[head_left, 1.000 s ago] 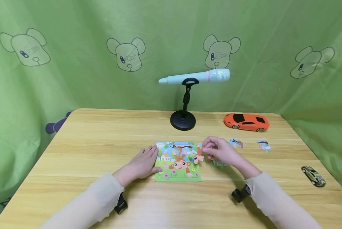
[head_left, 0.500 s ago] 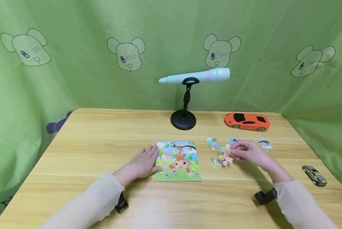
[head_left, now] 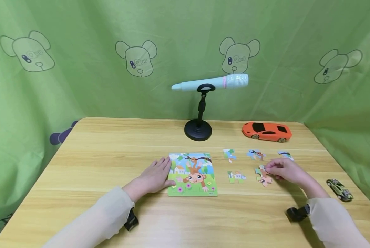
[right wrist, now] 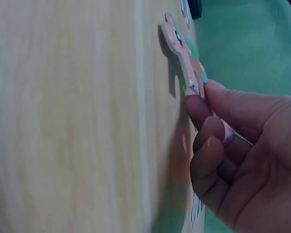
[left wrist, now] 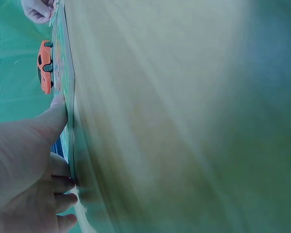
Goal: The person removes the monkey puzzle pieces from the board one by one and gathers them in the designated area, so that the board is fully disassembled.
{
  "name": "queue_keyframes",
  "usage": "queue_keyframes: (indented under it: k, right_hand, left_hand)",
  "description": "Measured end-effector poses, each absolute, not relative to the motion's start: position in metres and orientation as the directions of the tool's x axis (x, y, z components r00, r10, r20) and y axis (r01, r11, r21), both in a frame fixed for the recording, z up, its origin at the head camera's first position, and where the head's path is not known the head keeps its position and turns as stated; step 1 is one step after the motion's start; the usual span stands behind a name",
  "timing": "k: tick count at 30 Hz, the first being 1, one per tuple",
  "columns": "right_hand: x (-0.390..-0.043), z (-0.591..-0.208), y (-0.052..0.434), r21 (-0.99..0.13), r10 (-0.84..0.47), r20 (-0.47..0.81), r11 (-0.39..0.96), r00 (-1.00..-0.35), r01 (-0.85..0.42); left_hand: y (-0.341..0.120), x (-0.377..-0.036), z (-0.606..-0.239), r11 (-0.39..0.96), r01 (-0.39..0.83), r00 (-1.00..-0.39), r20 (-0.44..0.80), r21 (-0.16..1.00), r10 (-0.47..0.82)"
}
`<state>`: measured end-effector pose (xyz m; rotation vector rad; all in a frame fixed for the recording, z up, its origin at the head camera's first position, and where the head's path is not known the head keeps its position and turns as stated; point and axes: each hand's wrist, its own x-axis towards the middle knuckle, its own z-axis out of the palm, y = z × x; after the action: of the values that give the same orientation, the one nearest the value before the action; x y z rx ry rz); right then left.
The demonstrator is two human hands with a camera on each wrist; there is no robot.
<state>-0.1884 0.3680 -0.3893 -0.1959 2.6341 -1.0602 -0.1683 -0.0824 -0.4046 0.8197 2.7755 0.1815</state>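
Left hand (head_left: 155, 176) lies flat, fingers straight; right hand (head_left: 285, 170) pinches with curled fingertips.

The puzzle board (head_left: 192, 174) shows a brown monkey on green grass, the toy car (head_left: 266, 132) is orange, and the worktop (head_left: 110, 155) is light wood

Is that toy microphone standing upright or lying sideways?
Sideways: the microphone lies level in the clip of its black stand, head toward the person's right.
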Motion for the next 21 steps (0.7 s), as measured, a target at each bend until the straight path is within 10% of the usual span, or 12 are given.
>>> queue_keyframes:
  k: [21]
  right_hand:
    - [-0.1935,-0.3933,0.3729,-0.655,-0.221,-0.218,0.755,-0.950,-0.025]
  left_hand:
    - [-0.0822,-0.1664,-0.4011,0.831,0.525,-0.813,-0.182,0.184,0.554]
